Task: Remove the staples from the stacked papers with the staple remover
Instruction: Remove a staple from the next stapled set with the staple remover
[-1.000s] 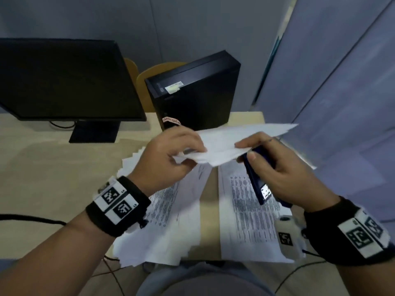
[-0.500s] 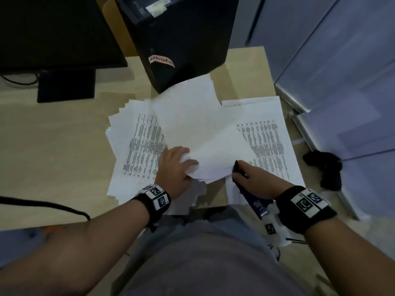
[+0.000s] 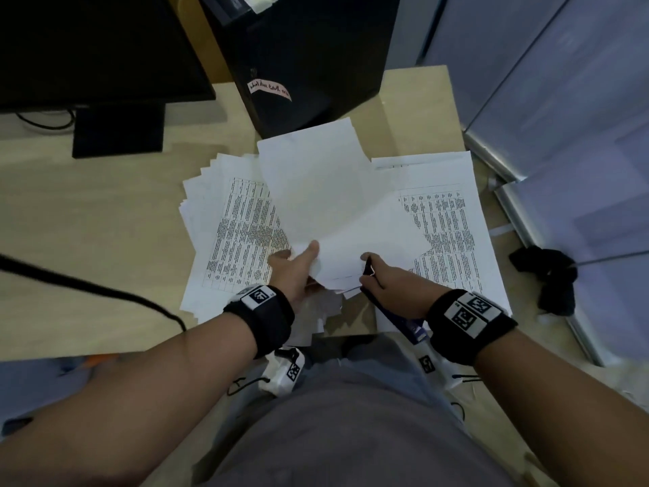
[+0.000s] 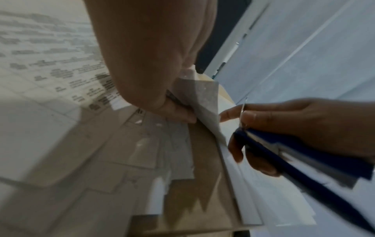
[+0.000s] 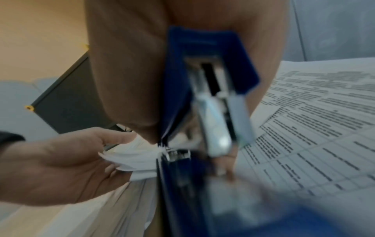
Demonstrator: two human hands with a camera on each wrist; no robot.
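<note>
My left hand [image 3: 305, 262] pinches the near corner of a stapled white paper bundle [image 3: 326, 202], thumb on top; the bundle fans out over the desk. The pinch on the bundle's corner [image 4: 199, 102] shows close up in the left wrist view. My right hand [image 3: 369, 273] grips a dark blue staple remover [image 3: 407, 319], with its tip at the bundle's near edge. In the right wrist view the staple remover [image 5: 205, 89] meets the paper edge [image 5: 134, 158] beside my left hand [image 5: 61, 166]. The staple itself is not visible.
Two piles of printed sheets lie on the wooden desk [image 3: 87, 212], a left pile [image 3: 238, 237] and a right pile [image 3: 453, 233]. Behind stand a black computer tower [image 3: 309, 58] and a monitor [image 3: 87, 47]. A black cable [image 3: 91, 288] crosses the left; a dark cloth [image 3: 548, 275] lies on the floor.
The bundle and both hands have come down from a raised position to just over the desk's near edge. My head view has tilted downward. Both grips are unchanged.
</note>
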